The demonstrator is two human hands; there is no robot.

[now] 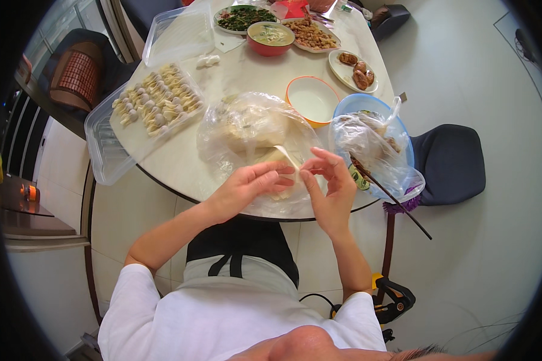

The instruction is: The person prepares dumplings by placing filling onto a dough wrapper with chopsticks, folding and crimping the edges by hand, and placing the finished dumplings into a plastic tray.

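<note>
Between my hands a thin dough wrapper (290,158) stands on edge, pinched by the thumb and fingers of my right hand (332,189). My left hand (253,182) is at its other side, fingers bent; whether they grip the wrapper cannot be told. Beneath them, a stack of wrappers (271,155) lies on a clear plastic bag (253,117), partly covered by my left hand. Filled wontons (158,99) stand in rows in a clear tray at the left. On the right, a blue basin (350,101) holds a plastic bag of filling (370,135), with dark chopsticks (390,196) leaning out over its rim.
An orange-rimmed bowl (313,100) is beyond the bag. Farther back are a red soup bowl (269,48), a plate of greens (246,19), a plate of fried food (314,34), a plate of browned pieces (341,72) and a clear plastic lid (178,38). A dark chair (451,164) stands right.
</note>
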